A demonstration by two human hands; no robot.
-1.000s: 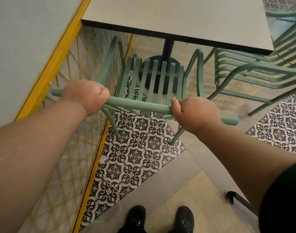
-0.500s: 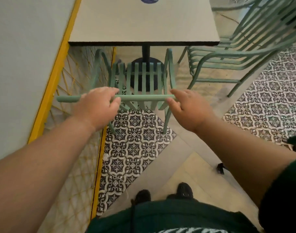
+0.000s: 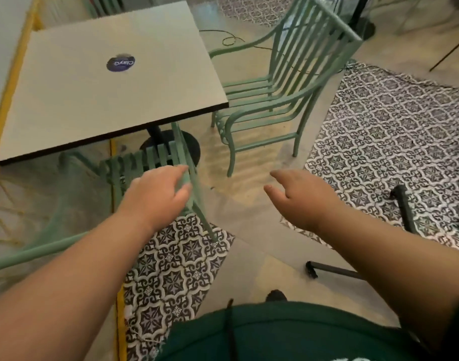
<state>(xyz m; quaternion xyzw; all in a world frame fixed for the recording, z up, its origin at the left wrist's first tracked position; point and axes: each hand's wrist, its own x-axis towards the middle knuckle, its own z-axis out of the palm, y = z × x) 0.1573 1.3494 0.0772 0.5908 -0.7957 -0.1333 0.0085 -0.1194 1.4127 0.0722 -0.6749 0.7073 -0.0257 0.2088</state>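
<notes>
Obs.: the green slatted chair [image 3: 145, 158] stands just ahead of and below the left hand [image 3: 155, 194]. Its seat is tucked beneath the table [image 3: 92, 95], which lies beyond the fingertips.

Left hand: fingers relaxed and nearly straight, clamped on nothing. The tips lie at the chair's right rear upright, but blur hides whether they actually touch.

Right hand [image 3: 301, 199]: spread, empty and in the air, well to the right of the chair. A second chair [image 3: 275, 100] stands farther out past its fingertips.

Judgement: the step looks like settling the chair in its tucked place.
- A flat palm on the back rail should do for any last nudge; no grip is needed.
- Push straight along the seat slats, so the legs slide on the patterned tiles [image 3: 176, 269] and do not catch on a joint.
- Watch that the armrests pass under the tabletop edge.
- Stop before the front legs meet the pedestal base [image 3: 189, 144].
- Lift the hand clear upward so the back is not dragged out again.

Orientation: the chair faces away from the onlooker's side. Its front points toward the pedestal beyond the left fingertips, and its back is toward the wrist. The seat slats run away from the hand. The long axis is the top rail, which runs crosswise. It passes under the left forearm and out to the left of the hand. As far as the wide lens allows, it is roughly parallel to the table's near edge.
</notes>
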